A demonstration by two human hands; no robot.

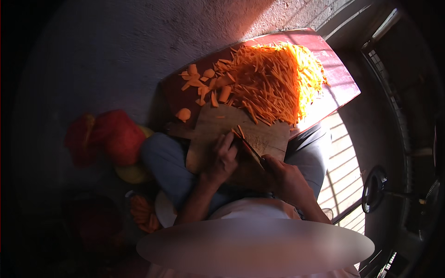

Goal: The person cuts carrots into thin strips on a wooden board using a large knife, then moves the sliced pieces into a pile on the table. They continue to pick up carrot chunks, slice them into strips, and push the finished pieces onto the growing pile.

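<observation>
A wooden cutting board [207, 135] lies before me, its far part on the low red table [342, 81]. My right hand [286, 175] is closed around the handle of a kitchen knife [251, 147], whose blade slants up and left over the board. At the blade's tip are thin carrot strips [240, 131]. My left hand [224, 156] has bent fingertips pressed on a carrot piece beside the blade; the hand mostly hides it. Past the board spreads a large heap of carrot strips [267, 81], its right side in bright sun.
Carrot chunks and offcuts [201, 87] lie left of the heap, with a carrot end [183, 114] nearer me. Red mesh bags [120, 137] rest left of my knee. Below them, a container holds peeled carrots [142, 213]. A rough wall [167, 38] backs the table.
</observation>
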